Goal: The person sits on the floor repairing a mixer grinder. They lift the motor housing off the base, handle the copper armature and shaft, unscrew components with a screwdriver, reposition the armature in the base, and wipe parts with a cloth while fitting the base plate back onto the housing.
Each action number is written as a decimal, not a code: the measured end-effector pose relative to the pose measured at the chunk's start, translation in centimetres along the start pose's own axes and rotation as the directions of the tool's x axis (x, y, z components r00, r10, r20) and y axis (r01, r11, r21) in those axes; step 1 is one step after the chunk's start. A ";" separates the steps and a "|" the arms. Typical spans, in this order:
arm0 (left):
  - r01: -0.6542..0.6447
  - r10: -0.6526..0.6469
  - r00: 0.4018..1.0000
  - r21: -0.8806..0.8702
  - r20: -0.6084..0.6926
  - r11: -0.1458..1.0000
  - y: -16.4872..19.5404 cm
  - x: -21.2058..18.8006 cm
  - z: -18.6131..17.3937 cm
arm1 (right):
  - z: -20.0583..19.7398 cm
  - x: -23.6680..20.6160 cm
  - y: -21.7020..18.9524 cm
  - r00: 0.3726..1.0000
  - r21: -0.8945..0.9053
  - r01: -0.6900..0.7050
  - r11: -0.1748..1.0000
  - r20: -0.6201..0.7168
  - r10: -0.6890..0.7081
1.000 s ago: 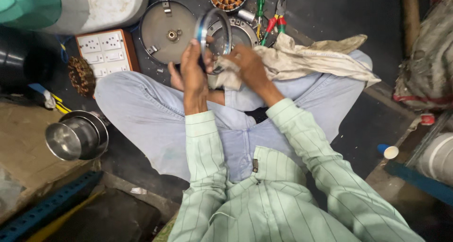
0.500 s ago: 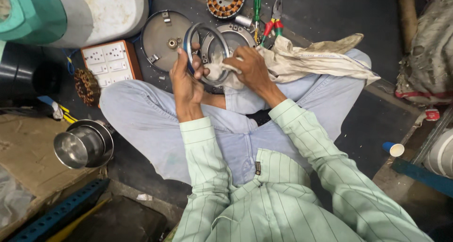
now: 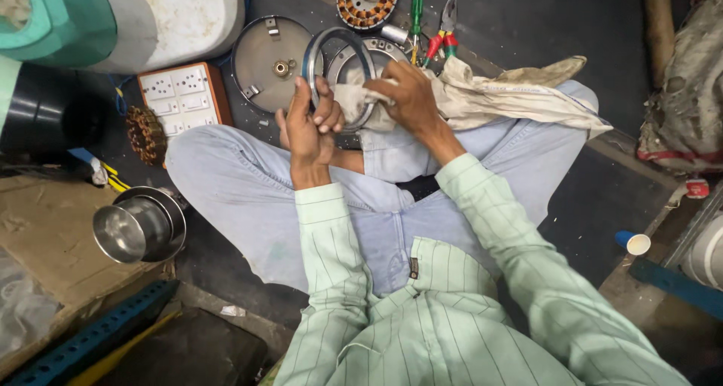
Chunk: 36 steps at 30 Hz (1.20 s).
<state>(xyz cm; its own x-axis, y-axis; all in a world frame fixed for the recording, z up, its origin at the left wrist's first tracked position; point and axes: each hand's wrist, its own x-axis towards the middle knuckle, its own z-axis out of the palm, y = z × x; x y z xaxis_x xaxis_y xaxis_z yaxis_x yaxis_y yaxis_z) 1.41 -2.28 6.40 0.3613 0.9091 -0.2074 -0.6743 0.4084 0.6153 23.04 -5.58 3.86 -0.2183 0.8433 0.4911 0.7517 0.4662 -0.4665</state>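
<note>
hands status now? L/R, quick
Left hand: closed on the metal ring, holding it upright.
Right hand: closed on the cloth, pressing it against the ring.

Dark floor [image 3: 602,198]: round metal cover [image 3: 265,58], switchboard [image 3: 181,96], copper stator [image 3: 367,0], screwdriver [image 3: 416,9], pliers [image 3: 444,28], steel pot [image 3: 139,226], blue cup [image 3: 631,242].

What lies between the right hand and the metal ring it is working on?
In the head view, a dirty white cloth lies between the right hand and the metal ring, which the left hand grips.
</note>
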 end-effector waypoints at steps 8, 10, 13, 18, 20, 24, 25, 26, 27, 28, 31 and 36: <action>0.133 -0.120 0.991 -0.245 0.067 0.960 1.6 0.2 -0.5 | -1.0 -0.1 -1.2 0.998 0.026 0.062 0.998 0.000 -0.062; 0.160 -0.130 0.986 -0.374 0.105 0.914 2.2 0.0 0.4 | -2.1 0.2 -0.3 1.000 -0.005 -0.024 1.000 -0.012 0.024; 0.115 -0.139 0.990 -0.443 -0.023 0.889 2.4 0.2 2.7 | -3.0 0.0 -0.5 1.000 0.141 -0.022 0.990 0.001 0.023; 0.080 -0.153 0.966 -0.320 -0.209 0.944 -0.4 0.9 5.4 | -2.9 0.1 -2.8 0.980 0.244 -0.197 0.949 0.089 0.180; -0.016 0.054 0.996 -0.469 0.066 0.883 -1.5 1.3 4.8 | -3.2 0.4 -3.0 0.975 0.351 -0.221 0.910 0.052 0.217; -0.042 0.136 0.986 -0.657 0.093 0.752 -2.5 1.3 1.8 | -3.6 -0.1 -2.7 0.951 0.584 -0.198 0.787 -0.078 0.298; -0.082 0.152 0.987 -0.652 0.053 0.754 -2.8 1.3 1.3 | -3.4 -0.3 -2.7 0.939 0.620 -0.207 0.757 -0.090 0.331; -0.118 0.170 0.985 -0.644 0.020 0.756 -2.9 1.5 0.9 | -3.0 -0.5 -2.8 0.955 0.542 -0.188 0.819 -0.095 0.282; -0.136 0.187 0.982 -0.659 0.008 0.740 -3.0 1.6 0.6 | -2.5 -0.7 -3.0 0.968 0.457 -0.167 0.873 -0.094 0.234; -0.155 0.203 0.979 -0.676 -0.008 0.720 -3.2 1.7 0.5 | -1.9 -0.9 -3.1 0.979 0.367 -0.143 0.919 -0.083 0.186; -0.199 0.234 0.971 -0.717 -0.052 0.668 -3.2 2.2 0.3 | -0.5 -0.6 -2.9 0.957 0.464 -0.150 0.873 -0.153 0.246; -0.205 0.237 0.969 -0.738 -0.062 0.643 -4.1 2.3 0.0 | -0.3 -0.4 -3.4 0.955 0.466 -0.137 0.874 -0.172 0.241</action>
<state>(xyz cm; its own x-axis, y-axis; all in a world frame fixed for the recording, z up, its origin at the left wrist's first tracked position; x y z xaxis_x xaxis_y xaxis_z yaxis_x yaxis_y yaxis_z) 4.99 -1.85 3.40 0.1503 0.9833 -0.1026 -0.9828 0.1372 -0.1239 20.78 -7.53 5.49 0.0794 0.8719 0.4831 0.3971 0.4169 -0.8176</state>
